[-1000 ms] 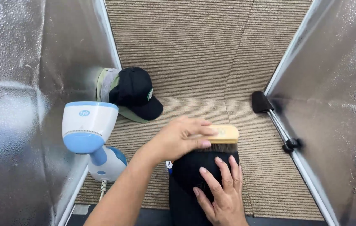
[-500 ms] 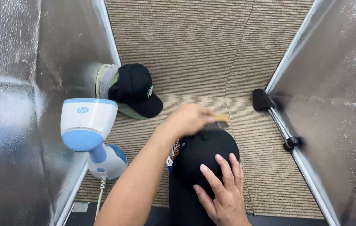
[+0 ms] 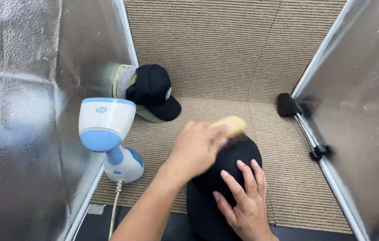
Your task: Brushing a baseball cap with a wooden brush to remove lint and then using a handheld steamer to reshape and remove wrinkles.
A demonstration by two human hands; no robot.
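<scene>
My left hand (image 3: pixel 198 147) grips a wooden-backed brush (image 3: pixel 233 125) and presses its bristles on the far top of a black cap (image 3: pixel 236 158) at the bottom centre. My right hand (image 3: pixel 242 196) lies flat on the near side of that cap, fingers spread, steadying it. The cap sits over a dark form whose lower part is hidden by my arms.
A stack of caps (image 3: pixel 151 91), black on top of a green one, lies by the left foil wall. A white and blue handheld steamer (image 3: pixel 109 131) stands at the left with its cord trailing down. A black clamp (image 3: pixel 287 105) and rod run along the right foil wall. Beige ribbed carpet (image 3: pixel 225 49) covers the floor.
My left hand has swept the brush across the cap's top, first away and then slightly right. The right hand has stayed on the cap.
</scene>
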